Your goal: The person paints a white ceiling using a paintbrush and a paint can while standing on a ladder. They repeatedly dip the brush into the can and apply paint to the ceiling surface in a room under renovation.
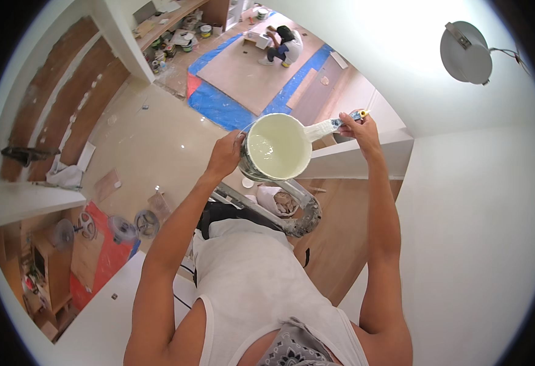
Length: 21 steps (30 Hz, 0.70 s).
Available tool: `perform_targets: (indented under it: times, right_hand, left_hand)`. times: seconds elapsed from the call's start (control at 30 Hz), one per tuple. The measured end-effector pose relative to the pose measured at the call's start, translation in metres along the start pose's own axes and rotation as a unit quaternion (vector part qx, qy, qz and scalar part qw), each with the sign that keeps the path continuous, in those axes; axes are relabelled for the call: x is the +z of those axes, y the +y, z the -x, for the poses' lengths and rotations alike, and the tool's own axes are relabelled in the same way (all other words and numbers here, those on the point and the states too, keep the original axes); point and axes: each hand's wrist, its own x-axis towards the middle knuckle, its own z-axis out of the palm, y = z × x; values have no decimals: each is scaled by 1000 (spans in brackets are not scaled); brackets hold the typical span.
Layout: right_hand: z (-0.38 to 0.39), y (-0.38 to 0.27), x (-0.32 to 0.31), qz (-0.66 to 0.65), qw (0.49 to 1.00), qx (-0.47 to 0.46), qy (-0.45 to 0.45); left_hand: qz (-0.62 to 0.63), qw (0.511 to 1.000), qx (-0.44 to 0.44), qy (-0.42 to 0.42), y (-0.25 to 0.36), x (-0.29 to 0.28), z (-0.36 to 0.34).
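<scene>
A paint bucket [256,173] filled with pale, glossy white paint [275,147] is held up in front of my chest. My left hand [225,152] grips it by the left side, its fingers partly hidden by the wall. In my right hand [360,129] is a paintbrush [322,129], held by its blue handle with a yellow end. The brush's paint-coated head points left and meets the bucket's right rim. Just under the bucket, a paint-spattered metal rail [307,221] with a rounded end stands near my waist.
A round ceiling lamp [466,53] hangs from its wires at the upper right, by a white wall [463,201]. Far below, a co-worker [287,47] crouches on boards over blue sheeting [219,105]. Handwheels [122,229] stand lower left; a white sack [276,200] lies below.
</scene>
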Motion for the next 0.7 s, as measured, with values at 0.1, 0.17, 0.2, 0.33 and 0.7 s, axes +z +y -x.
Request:
perform_targets:
  times: [0.1, 0.17, 0.2, 0.33, 0.7]
  right_hand:
    - [17, 14, -6, -59, 997, -3, 50]
    - [31, 31, -11, -94, 992, -1, 89]
    - [35, 42, -17, -107, 989, -1, 106]
    - [77, 39, -16, -312, 927, 27, 204]
    - [278, -92, -108, -144, 815, -296, 477]
  left_hand:
    - [26, 999, 25, -4, -6, -3, -4]
    - [63, 997, 26, -35, -5, -5, -4]
    - [82, 994, 19, -65, -4, -8, -5]
    - [69, 991, 92, -66, -52, -1, -16]
    - [70, 989, 73, -112, -2, -7, -16]
